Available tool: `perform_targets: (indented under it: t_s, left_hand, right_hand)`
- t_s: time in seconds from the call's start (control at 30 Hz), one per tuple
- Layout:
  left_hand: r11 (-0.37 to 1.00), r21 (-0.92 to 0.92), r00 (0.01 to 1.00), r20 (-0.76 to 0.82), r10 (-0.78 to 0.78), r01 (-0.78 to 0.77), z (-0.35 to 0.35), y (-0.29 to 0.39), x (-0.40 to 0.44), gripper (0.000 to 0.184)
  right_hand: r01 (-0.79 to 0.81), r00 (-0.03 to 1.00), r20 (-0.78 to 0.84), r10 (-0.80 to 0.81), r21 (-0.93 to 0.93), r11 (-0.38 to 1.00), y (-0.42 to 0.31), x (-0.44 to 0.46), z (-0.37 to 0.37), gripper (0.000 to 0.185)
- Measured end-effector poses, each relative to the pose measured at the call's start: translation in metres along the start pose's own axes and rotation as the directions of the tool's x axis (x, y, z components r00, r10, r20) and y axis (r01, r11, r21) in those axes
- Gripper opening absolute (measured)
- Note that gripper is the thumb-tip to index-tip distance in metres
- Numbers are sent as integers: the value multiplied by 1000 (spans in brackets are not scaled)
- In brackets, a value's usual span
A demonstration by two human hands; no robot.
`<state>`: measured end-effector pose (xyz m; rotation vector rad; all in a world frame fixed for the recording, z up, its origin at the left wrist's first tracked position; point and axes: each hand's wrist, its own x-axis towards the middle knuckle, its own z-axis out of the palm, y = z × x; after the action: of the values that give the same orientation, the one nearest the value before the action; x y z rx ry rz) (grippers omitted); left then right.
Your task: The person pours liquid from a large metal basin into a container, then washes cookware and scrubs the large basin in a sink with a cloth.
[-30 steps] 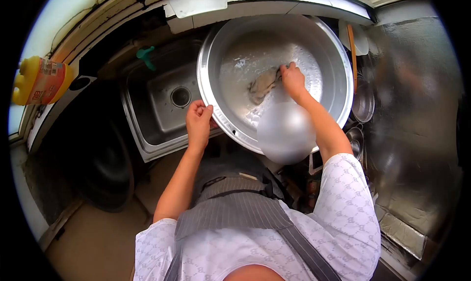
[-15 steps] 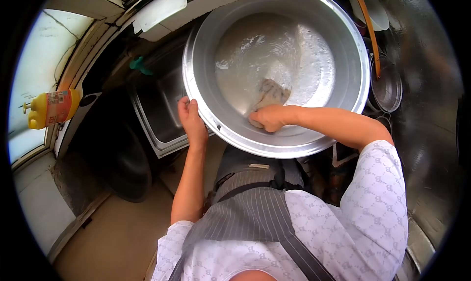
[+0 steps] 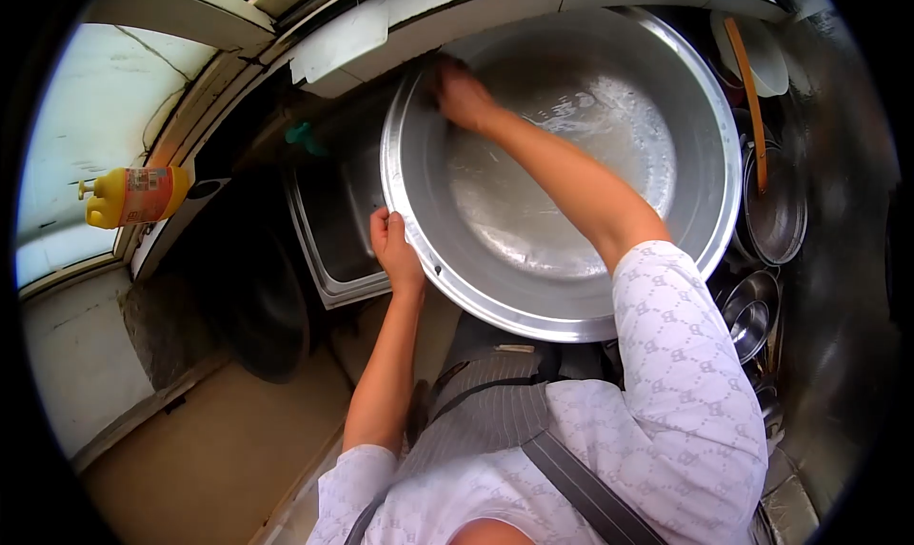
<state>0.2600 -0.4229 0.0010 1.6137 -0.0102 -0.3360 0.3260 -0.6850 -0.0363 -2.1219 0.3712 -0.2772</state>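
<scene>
A wide aluminium basin point(image 3: 562, 321) with shallow, cloudy water in its bottom fills the middle of the view. My left hand point(image 3: 395, 245) is closed on its rim at the left side, thumb on top. Inside, my right hand point(image 3: 464, 96) presses against the upper left wall, close to the rim, with the arm stretched across the basin. The hand is dark and smeared by motion; the wet rag seen in it a moment before is mostly hidden behind the fingers.
Left of the basin is a steel sink point(image 3: 328, 231) with a green tap handle point(image 3: 303, 138). A yellow bottle point(image 3: 148, 198) stands by the window. On the right are stacked pots point(image 3: 776, 217), a bowl point(image 3: 762, 55) and a wooden handle point(image 3: 749, 98).
My right hand has swept from the near side of the basin up to its far left wall. The left hand stays on the rim, and the view has shifted slightly.
</scene>
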Motion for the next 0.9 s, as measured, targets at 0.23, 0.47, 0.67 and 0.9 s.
perform_targets:
  t_s: [0.23,0.47,0.67,0.9]
  left_hand:
    - [980,-195,999,37,-29,35,0,-4,0,16]
    - [981,-191,999,41,-12,19,-2,-15,7,15]
    - [962,-269,999,37,-39,47,1,-11,5,15]
    - [974,-225,1000,6,-17,18,0,-16,6,16]
  right_hand:
    - [-286,954,-210,213,-429,857,121,-10,-97,40]
    - [-309,890,-86,448,-835,455,77,-115,-147,35]
    - [210,882,447,147,-652,728,34,-177,-98,32]
    - [-29,918,394,33,-16,999,-23,-162,12,29]
